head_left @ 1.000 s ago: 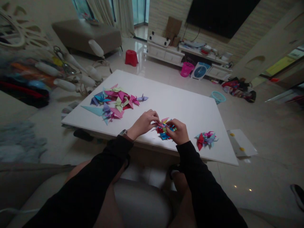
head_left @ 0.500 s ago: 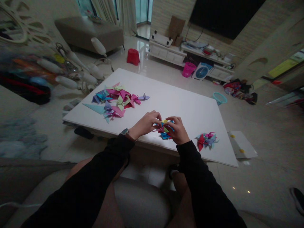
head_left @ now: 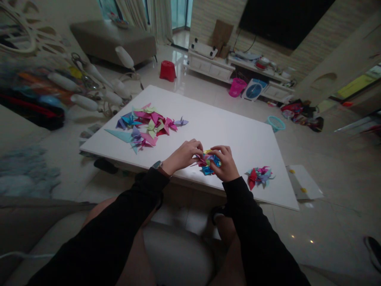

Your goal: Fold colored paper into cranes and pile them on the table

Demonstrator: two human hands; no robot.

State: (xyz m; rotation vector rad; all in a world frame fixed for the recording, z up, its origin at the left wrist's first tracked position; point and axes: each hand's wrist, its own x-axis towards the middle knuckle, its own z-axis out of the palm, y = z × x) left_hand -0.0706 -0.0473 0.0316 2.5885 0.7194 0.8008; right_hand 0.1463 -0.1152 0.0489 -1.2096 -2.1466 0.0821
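Over a small pile of coloured folded paper [head_left: 207, 171], both my hands work on a pink paper crane [head_left: 203, 160]. My left hand [head_left: 190, 154], a watch on its wrist, pinches the crane from the left. From the right, the bent fingers and thumb of my right hand [head_left: 225, 163] close around its other side. Blue, yellow and green pieces show between and under the fingers; exactly where each fingertip grips is hidden. A large heap of paper cranes [head_left: 153, 122] lies on the left of the white table [head_left: 226, 127], and a smaller heap [head_left: 260, 177] lies on the right.
A single purple crane [head_left: 181, 122] sits at the edge of the large heap. Beyond the table are a red stool [head_left: 168, 71], a pink bin [head_left: 237, 87] and a turquoise basket [head_left: 276, 123]. A lamp with white shades [head_left: 86, 102] stands by the left corner.
My right hand has shifted slightly right, and its thumb and index finger have parted a little, so more of the coloured paper shows. The left hand has barely moved.
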